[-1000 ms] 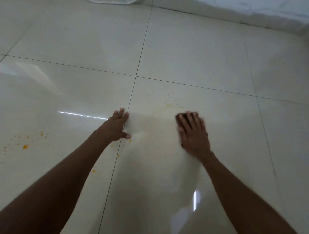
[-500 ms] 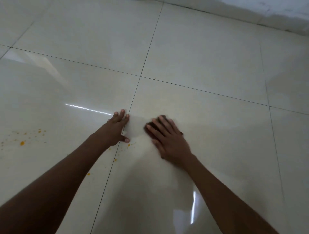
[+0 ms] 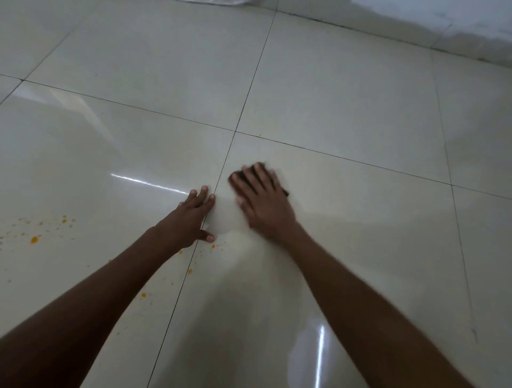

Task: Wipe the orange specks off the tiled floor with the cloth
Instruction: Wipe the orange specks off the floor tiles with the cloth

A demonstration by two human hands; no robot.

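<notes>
My right hand [image 3: 263, 202] lies flat on a small dark cloth [image 3: 238, 177], pressing it onto the glossy cream tiled floor [image 3: 346, 116]; only the cloth's edges show past my fingers. My left hand [image 3: 191, 218] rests flat on the floor beside it, fingers spread, holding nothing, right at a grout line. Orange specks [image 3: 213, 246] lie just below my left thumb, with more along the grout line [image 3: 144, 295]. A larger scatter of orange specks [image 3: 34, 239] sits on the left tile. The hand and cloth are blurred.
A white wall base [image 3: 415, 25] runs along the top right. A pale object's edge [image 3: 216, 2] shows at the top. Bright light streaks reflect off the floor near my left hand and at the bottom right.
My right hand slid the cloth left towards my left hand, then forward a little. The specks seen ahead of the cloth a second ago are gone. My left hand stayed put.
</notes>
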